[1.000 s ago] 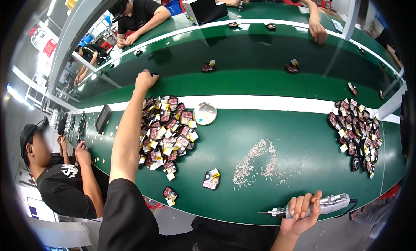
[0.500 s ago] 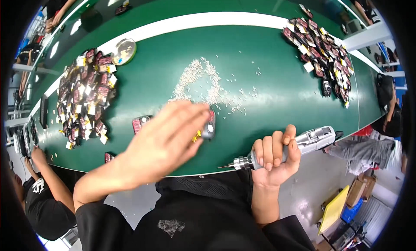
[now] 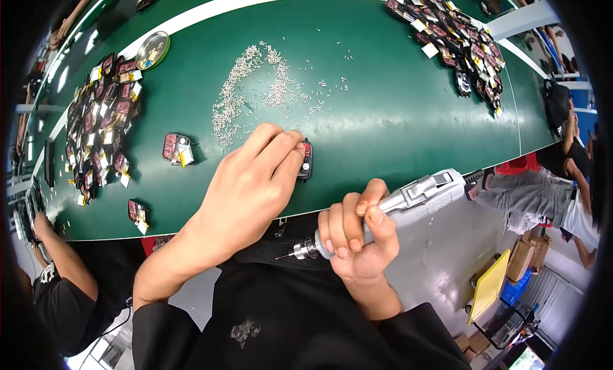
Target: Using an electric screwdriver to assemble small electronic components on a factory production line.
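Note:
My right hand (image 3: 359, 232) is wrapped round a grey electric screwdriver (image 3: 418, 197). Its thin bit points left and slightly down, in front of the table's near edge. With fingers bent together, my left hand (image 3: 252, 181) grips a small black device case (image 3: 307, 159) with a red circuit board, lying on the green table. The hand hides the case's left part, and its thumb cannot be seen. Beyond my fingers lies a loose heap of tiny silvery screws (image 3: 242, 73). Two more cases lie apart to the left: one (image 3: 174, 146) and another (image 3: 136, 211) near the edge.
Large piles of similar devices lie at the left (image 3: 102, 127) and far right (image 3: 453, 38). A round dish (image 3: 153, 49) stands behind the left pile. A white strip (image 3: 255, 0) crosses the table's far side. Another person (image 3: 60, 274) sits at the left.
The view has shifted, so the table things sit further left and higher. My left fingers have drawn together at the case. The screwdriver remains in my right hand, closer to my body.

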`<state>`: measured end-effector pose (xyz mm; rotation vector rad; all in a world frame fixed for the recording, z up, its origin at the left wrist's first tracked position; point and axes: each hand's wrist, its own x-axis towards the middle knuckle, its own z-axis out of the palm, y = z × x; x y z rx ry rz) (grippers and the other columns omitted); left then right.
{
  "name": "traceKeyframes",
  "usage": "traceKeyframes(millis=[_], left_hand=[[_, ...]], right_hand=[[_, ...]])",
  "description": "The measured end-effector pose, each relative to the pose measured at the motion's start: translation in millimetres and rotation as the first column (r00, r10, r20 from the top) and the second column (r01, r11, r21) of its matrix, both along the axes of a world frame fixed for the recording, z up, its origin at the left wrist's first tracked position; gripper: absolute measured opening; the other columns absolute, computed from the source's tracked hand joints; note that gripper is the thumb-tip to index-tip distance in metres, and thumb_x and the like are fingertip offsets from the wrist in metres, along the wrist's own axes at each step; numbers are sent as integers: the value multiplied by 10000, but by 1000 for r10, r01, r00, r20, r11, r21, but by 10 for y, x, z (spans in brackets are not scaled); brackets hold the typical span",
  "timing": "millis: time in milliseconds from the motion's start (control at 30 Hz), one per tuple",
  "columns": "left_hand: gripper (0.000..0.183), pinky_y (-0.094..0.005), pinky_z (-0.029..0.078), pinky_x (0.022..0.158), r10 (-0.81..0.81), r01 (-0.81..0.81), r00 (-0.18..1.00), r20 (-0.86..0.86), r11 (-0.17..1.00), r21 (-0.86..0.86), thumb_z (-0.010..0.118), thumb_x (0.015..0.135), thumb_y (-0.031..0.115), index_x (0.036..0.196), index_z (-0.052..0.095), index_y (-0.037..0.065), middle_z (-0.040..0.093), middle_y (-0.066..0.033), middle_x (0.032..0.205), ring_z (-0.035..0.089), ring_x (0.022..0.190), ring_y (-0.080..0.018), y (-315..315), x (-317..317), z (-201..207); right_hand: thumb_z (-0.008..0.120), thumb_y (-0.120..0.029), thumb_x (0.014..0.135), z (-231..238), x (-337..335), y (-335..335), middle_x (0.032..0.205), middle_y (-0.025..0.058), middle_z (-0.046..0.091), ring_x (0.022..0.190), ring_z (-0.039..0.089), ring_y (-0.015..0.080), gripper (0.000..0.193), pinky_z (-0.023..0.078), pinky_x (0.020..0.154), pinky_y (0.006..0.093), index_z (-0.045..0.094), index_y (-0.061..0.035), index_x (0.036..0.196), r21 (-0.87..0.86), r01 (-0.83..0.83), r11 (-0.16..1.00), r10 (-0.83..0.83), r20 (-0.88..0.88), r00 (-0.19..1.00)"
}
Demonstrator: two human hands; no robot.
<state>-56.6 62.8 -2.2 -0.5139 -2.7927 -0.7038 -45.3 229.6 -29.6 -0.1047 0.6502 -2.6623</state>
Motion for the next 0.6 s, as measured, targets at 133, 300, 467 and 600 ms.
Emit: traceKeyframes(millis=[133,300,467,600], left_hand=[[246,-358,497,695,-11,14,999,37,997,-72,645,684,-61,922,584,-66,594,-127,979,560,869,-279,43,0,91],[279,-351,505,678,-60,61,998,18,996,-61,656,653,-50,921,582,-68,590,-132,982,563,859,-274,-5,2,32],[312,-335,519,621,-134,124,986,-99,987,-104,647,611,-25,911,588,-91,592,-156,990,577,845,-278,84,103,-80],[342,-310,533,617,-141,117,973,-181,984,-134,613,562,23,874,604,-117,600,-198,964,585,852,-285,136,162,-112]], right_hand=[[449,-99,900,4,108,-89,505,16,392,397,393,127,49,380,457,289,439,-58,875,81,13,997,-20,78,997],[444,-67,896,14,161,-120,514,21,392,420,401,125,49,377,464,280,424,-44,857,126,-15,992,1,113,994],[469,-51,897,0,138,-152,542,35,406,443,412,130,57,385,460,278,432,-25,861,191,16,981,-45,148,988],[492,-50,897,18,137,-144,558,40,416,456,422,130,72,388,451,269,441,-18,858,252,6,968,-56,192,980]])
